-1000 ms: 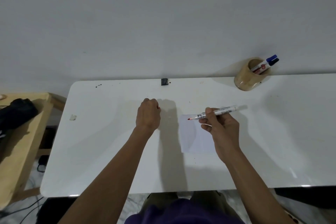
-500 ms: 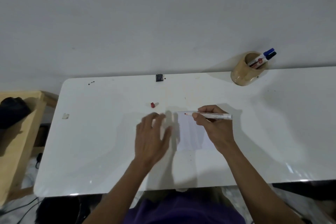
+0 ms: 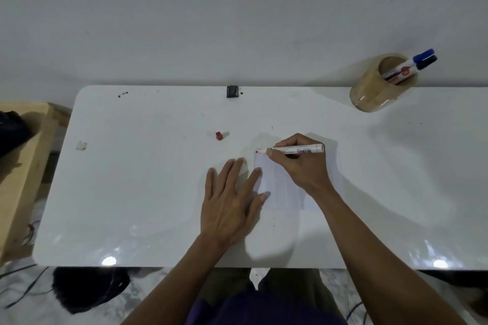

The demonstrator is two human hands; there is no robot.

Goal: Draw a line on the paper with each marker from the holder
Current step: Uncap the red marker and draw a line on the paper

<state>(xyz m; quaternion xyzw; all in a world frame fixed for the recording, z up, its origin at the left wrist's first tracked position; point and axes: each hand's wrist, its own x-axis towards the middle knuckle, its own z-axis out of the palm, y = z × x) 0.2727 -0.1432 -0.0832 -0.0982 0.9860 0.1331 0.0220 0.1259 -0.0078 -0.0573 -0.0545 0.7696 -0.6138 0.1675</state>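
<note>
White table [image 3: 132,192], marker [image 3: 295,150] tip at paper [image 3: 280,192] far-left corner

glossy white bench [image 3: 148,192] | white paper sheet [image 3: 280,192] | white-barrelled red-tipped marker [image 3: 295,149] | small red marker cap [image 3: 219,135] | tan wooden holder [image 3: 375,92] | blue-capped marker [image 3: 422,55] | black-capped marker [image 3: 429,62]
</note>
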